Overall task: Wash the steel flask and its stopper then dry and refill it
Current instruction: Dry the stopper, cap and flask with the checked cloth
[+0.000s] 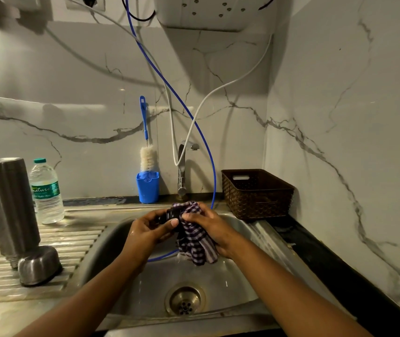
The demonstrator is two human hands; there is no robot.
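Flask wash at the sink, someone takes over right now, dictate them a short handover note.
Left hand holds the black stopper over the sink. Right hand grips the checked cloth against it.
Steel flask stands, apparently inverted, on the draining board at left; steel cup upside down before it; water bottle behind.
Done, apparently: washing.
To do: finish drying the stopper, dry the flask, refill, close.

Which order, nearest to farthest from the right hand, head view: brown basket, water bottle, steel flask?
1. brown basket, back right, beside the sink.
2. water bottle, left, on the drainboard.
3. steel flask, far left on the drainboard.
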